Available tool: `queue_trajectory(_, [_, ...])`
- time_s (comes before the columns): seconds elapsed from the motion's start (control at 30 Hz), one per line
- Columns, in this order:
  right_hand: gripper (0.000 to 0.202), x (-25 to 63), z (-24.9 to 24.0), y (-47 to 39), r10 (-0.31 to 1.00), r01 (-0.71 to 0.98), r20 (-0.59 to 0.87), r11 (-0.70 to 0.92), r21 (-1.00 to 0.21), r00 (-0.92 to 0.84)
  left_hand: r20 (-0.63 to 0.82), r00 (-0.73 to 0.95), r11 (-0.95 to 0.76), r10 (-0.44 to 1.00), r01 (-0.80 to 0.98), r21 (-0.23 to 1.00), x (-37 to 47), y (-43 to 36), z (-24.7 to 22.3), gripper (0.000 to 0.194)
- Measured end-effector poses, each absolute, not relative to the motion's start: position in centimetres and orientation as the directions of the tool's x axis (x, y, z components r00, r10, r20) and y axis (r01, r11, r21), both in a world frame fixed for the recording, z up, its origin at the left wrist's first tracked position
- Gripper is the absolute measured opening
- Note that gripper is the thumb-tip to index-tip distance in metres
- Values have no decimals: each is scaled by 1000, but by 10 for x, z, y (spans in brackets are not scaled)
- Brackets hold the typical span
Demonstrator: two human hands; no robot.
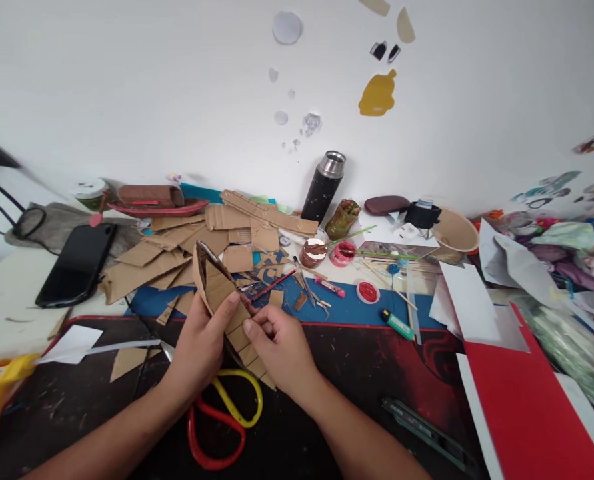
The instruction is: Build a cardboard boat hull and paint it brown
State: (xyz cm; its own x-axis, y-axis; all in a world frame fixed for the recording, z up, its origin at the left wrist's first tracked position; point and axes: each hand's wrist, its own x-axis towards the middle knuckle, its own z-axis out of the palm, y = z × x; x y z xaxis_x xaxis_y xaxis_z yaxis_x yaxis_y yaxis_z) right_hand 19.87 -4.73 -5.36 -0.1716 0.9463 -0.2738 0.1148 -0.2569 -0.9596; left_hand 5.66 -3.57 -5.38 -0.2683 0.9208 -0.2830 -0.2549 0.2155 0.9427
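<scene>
Head view: the cardboard piece (219, 285) points far-left, its long axis slanting near-right; left hand (203, 333) clasps it, right hand (281, 341) pinches its edge.

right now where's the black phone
In the head view, the black phone lies towards the left side, left of the cardboard scraps and just in front of the grey cloth.

A hand could pass over the dark mat (361, 363) between the right forearm (349, 427) and the utility knife (427, 430); farther back, a black flask (321, 190) blocked the way.
</scene>
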Motion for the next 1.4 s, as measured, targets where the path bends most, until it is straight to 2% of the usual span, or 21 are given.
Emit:
queue_trajectory(0.13, [24,199,-54,-47,931,68,-299,-291,-954,-211,-250,-283,208,926,-170,963,53,-39,-56,56])
queue_trajectory(0.37, [26,199,-54,-47,932,84,-296,-284,-955,-209,-254,-239,210,937,-197,958,54,-39,-61,55])
queue_trajectory(0.53, [27,196,-55,-49,938,135,-296,-274,-952,-179,-294,-253,248,922,-197,948,55,-38,-61,55])
queue_trajectory(0.8, [25,196,-52,-49,954,241,-259,-219,-945,-149,-195,-303,185,933,-62,981,52,-41,-69,51])
queue_trajectory(1.1, [26,195,-45,-49,953,152,-258,-235,-960,-159,-131,-268,140,955,13,990,52,-45,-61,49])
queue_trajectory(1.4, [25,200,-49,-45,958,142,-238,-216,-966,-158,-139,-272,140,952,-13,990,49,-42,-69,56])
